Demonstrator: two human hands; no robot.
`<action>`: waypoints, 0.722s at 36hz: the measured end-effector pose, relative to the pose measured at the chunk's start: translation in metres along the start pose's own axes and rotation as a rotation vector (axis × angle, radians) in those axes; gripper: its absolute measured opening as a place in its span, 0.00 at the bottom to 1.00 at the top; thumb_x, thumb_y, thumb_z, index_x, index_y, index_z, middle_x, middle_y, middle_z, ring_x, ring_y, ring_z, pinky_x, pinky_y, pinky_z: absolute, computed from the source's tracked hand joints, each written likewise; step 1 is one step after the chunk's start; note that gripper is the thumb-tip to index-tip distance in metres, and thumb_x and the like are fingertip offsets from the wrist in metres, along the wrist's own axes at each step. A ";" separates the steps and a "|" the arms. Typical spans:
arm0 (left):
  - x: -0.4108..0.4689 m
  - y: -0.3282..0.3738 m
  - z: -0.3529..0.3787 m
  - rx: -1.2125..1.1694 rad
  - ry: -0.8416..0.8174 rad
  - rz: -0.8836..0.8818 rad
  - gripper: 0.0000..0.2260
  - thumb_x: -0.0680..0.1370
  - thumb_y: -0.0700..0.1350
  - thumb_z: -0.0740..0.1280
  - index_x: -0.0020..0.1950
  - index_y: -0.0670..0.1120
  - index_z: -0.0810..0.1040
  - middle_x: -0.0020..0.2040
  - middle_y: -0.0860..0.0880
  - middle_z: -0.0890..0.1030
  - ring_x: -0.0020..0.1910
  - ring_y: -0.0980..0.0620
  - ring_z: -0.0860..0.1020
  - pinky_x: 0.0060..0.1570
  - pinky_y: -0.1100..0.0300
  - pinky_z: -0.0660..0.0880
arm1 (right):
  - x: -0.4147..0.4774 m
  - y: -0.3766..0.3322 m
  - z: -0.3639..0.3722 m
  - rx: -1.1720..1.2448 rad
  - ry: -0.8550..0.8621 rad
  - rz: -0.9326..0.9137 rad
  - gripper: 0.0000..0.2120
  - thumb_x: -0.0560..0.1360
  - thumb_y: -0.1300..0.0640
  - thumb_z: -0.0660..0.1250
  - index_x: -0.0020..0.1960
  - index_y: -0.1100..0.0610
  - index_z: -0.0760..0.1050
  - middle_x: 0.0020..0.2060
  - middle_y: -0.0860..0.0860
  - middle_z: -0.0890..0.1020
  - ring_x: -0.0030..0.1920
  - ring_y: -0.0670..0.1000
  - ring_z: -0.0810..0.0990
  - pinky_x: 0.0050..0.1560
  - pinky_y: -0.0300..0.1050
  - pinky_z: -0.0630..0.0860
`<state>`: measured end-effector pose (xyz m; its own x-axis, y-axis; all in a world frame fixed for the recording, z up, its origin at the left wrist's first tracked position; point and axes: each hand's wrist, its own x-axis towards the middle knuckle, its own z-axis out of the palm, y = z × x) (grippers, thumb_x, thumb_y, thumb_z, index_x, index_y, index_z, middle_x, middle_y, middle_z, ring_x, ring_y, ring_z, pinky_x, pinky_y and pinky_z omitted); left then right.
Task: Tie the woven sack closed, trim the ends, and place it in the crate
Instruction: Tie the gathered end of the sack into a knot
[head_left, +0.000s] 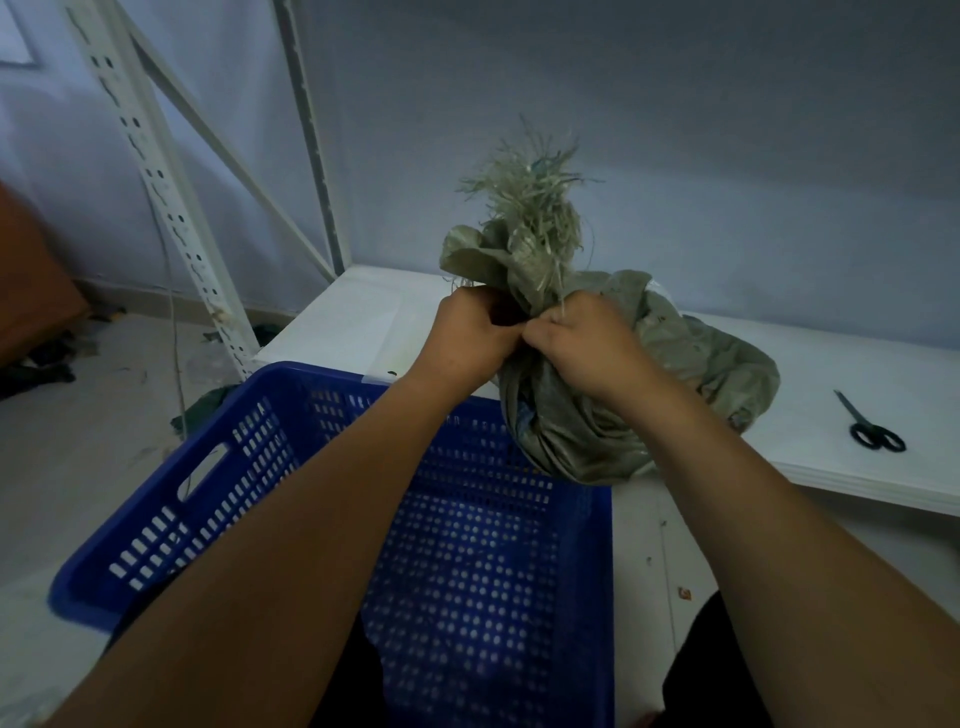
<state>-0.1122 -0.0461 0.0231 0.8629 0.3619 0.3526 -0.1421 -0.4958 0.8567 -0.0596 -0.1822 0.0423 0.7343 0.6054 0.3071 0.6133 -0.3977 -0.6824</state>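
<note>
Nearest the camera, two bare forearms reach forward over a blue perforated crate (208, 499) that sits on the floor; its mesh walls and slotted handle carry no label or writing that can be read. Dark clothing shows at the bottom edge, below the arms.

Past the crate's far rim, the left hand (470, 332) and the right hand (582, 345) meet knuckle to knuckle, both closed tight around the gathered neck of the grey-green woven sack (649, 395). The sack rests on the near edge of a low white shelf board (857, 358), its lower bulge hanging over the crate's far right corner. Above the fists the bunched mouth opens into folds and a tuft of frayed ends (530, 192) standing upright. No print is legible on the weave.

To the right, well apart from the sack, black-handled scissors (872, 426) lie flat on the board, blades closed.

Farther back, a white slotted rack upright (156, 171) with diagonal braces rises at the left before a pale blue wall (675, 104). Dark scraps litter the floor near the rack's foot.
</note>
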 end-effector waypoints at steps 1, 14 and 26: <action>0.000 0.000 0.000 0.000 0.005 -0.007 0.18 0.73 0.37 0.70 0.27 0.51 0.70 0.22 0.57 0.73 0.23 0.67 0.69 0.26 0.71 0.64 | 0.000 0.000 0.001 0.012 -0.005 0.002 0.23 0.74 0.59 0.66 0.24 0.54 0.61 0.21 0.50 0.62 0.25 0.50 0.61 0.31 0.48 0.58; 0.001 -0.002 0.005 -0.116 -0.185 -0.114 0.12 0.76 0.36 0.67 0.35 0.49 0.75 0.30 0.57 0.78 0.31 0.63 0.75 0.35 0.64 0.72 | -0.001 -0.004 -0.004 0.144 -0.043 0.001 0.16 0.67 0.53 0.63 0.24 0.54 0.62 0.20 0.46 0.62 0.24 0.46 0.59 0.29 0.45 0.57; 0.002 -0.005 0.012 -0.376 -0.233 -0.214 0.09 0.75 0.37 0.71 0.55 0.38 0.82 0.46 0.41 0.84 0.44 0.49 0.82 0.44 0.55 0.79 | -0.002 -0.003 -0.021 0.528 -0.082 0.168 0.21 0.68 0.61 0.61 0.19 0.51 0.60 0.17 0.48 0.58 0.20 0.46 0.52 0.25 0.36 0.52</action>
<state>-0.1041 -0.0521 0.0156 0.9715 0.2167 0.0965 -0.0776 -0.0944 0.9925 -0.0571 -0.1964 0.0575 0.7712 0.6238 0.1271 0.2450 -0.1066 -0.9636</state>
